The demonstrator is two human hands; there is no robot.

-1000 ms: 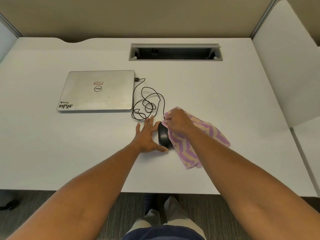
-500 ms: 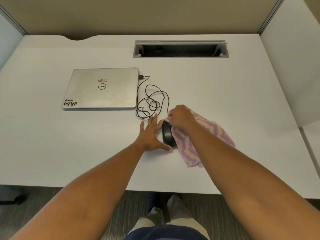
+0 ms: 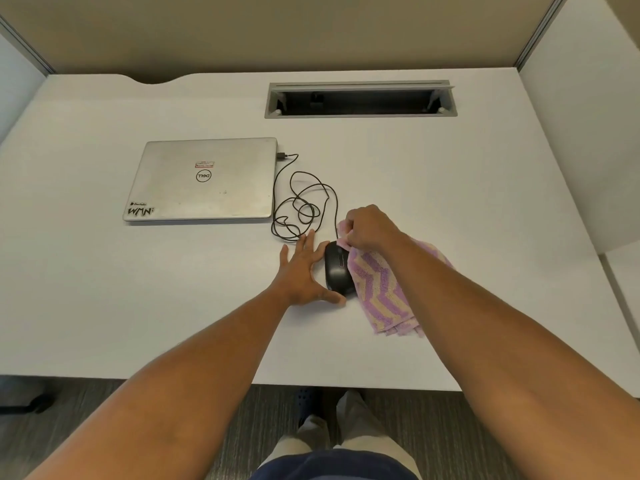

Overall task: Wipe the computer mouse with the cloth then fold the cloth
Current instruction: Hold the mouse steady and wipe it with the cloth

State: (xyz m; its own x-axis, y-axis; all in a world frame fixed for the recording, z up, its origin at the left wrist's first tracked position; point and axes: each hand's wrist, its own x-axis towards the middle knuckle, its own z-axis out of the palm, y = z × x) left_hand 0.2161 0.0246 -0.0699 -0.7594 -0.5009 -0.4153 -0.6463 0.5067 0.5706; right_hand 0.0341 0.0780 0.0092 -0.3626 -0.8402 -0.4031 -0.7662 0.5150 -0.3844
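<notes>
A black wired computer mouse [image 3: 336,269] lies on the white desk [image 3: 173,289] near its middle. My left hand [image 3: 302,274] rests flat on the desk against the mouse's left side, fingers spread, thumb at its near end. My right hand [image 3: 369,227] is closed on a bunched corner of the purple and beige zigzag cloth [image 3: 382,292] at the mouse's far right end. The cloth drapes over the mouse's right side and spreads on the desk beneath my right forearm.
A closed silver laptop [image 3: 204,180] lies at the left. The mouse's black cable [image 3: 301,206] coils between laptop and mouse. A grey cable slot [image 3: 360,100] is set in the desk at the back. White partition panels [image 3: 581,133] stand on the right.
My right hand has shifted a little toward the far end of the mouse with the cloth. My left hand stays against the mouse. The camera has moved slightly.
</notes>
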